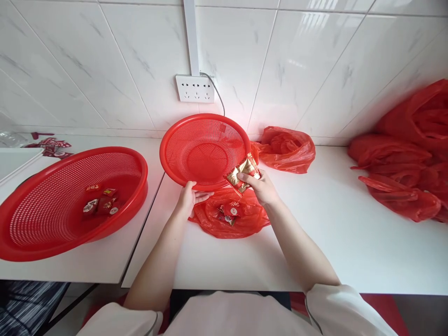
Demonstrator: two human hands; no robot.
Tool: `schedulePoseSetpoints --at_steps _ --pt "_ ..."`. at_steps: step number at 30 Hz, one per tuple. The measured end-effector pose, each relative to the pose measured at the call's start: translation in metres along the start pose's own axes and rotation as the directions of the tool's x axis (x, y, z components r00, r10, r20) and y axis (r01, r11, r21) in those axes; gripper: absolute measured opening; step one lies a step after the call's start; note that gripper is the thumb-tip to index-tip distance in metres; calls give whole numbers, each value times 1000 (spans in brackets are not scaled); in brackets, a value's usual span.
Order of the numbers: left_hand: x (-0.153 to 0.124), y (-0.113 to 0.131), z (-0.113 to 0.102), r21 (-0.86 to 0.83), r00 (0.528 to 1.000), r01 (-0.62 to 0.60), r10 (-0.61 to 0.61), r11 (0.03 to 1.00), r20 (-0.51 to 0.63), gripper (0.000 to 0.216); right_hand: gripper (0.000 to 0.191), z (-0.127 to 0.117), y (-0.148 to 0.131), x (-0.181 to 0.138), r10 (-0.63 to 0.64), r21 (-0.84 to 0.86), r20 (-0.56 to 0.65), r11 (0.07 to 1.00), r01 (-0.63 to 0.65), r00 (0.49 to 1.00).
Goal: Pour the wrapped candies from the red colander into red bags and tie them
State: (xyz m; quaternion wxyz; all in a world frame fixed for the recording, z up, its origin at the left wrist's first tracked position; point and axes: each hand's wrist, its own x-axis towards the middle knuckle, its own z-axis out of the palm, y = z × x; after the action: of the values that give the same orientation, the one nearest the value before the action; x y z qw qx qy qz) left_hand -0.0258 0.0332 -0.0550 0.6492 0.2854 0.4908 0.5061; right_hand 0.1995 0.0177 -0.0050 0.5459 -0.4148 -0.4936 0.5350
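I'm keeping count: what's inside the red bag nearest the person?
The red bag holds a few small wrapped packets, mostly red. Anything beneath them is covered, so the full number cannot be told.

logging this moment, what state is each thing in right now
right hand: grip closed on gold packets
left hand: grip open, fingers extended
front bag: open, small packets inside
middle basket: open side up
left basket: open side up, wrapped packets inside
rear bag: crumpled
far-right bags: heaped, crumpled
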Motion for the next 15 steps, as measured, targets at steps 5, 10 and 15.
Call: schedulePoseSetpoints --at_steps 5,10,15 --pt "2 -1 -3 15 999 5 -6 1000 40 26 35 4 -1 -1 44 83 -32 996 -41 999" --pt "2 0 -1 19 1000 22 -22 1000 -3 33 40 5 3 2 77 133 -116 989 -61 990" --pt "0 3 -2 33 999 33 -32 999 -23 49 33 5 5 3 3 50 -118 999 3 993"
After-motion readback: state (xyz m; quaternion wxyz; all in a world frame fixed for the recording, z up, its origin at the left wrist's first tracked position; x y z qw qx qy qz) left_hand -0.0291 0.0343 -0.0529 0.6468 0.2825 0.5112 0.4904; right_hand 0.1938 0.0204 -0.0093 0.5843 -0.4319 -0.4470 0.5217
